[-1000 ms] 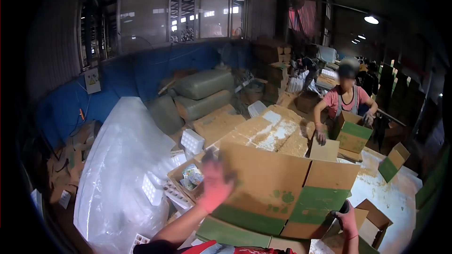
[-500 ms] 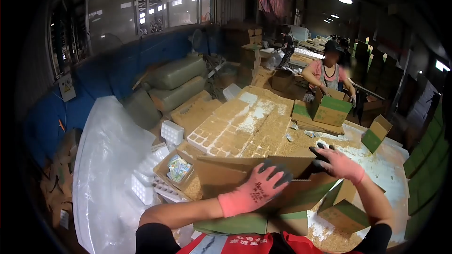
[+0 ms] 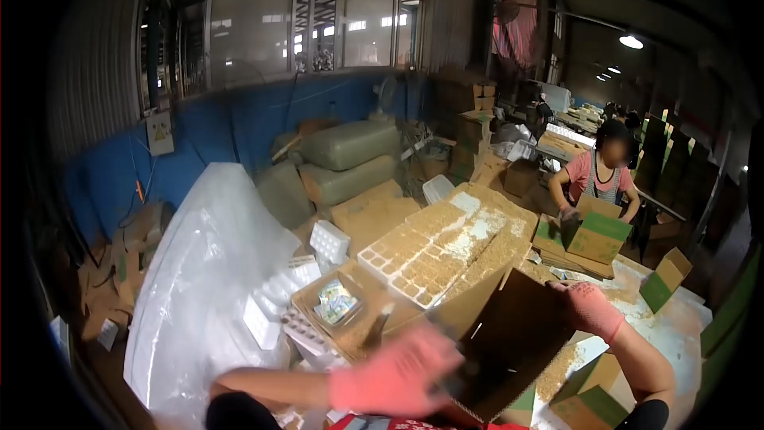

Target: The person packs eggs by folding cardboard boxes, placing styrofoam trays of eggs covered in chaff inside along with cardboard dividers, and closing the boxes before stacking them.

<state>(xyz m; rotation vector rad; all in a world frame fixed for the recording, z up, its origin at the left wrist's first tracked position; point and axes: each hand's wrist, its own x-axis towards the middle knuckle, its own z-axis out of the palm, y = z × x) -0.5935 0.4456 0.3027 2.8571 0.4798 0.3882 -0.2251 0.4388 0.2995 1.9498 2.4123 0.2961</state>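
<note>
An open cardboard box (image 3: 513, 334) is tilted in front of me, its dark inside facing up. My right hand (image 3: 590, 308), in a pink glove with dark fingertips, is closed over the box's upper right edge. My left hand (image 3: 402, 370), gloved alike, is smeared by motion beside the box's left side; its fingers are too blurred to read. To the left of the box stands a shallow carton (image 3: 306, 296), in which a clear tub of small printed packets (image 3: 337, 301) sits. A green-and-brown carton (image 3: 593, 402) lies below my right forearm.
White foam trays (image 3: 390, 259) filled with sawdust-like material spread across the table. Clear plastic sheeting (image 3: 199, 295) rises at the left. Across the table, a co-worker (image 3: 609, 171) handles another carton (image 3: 598, 237). A small open carton (image 3: 667, 279) stands at the right.
The box has been tipped so its inside shows. My left hand has moved down and left; my right hand has closed on the box edge. The view has shifted left.
</note>
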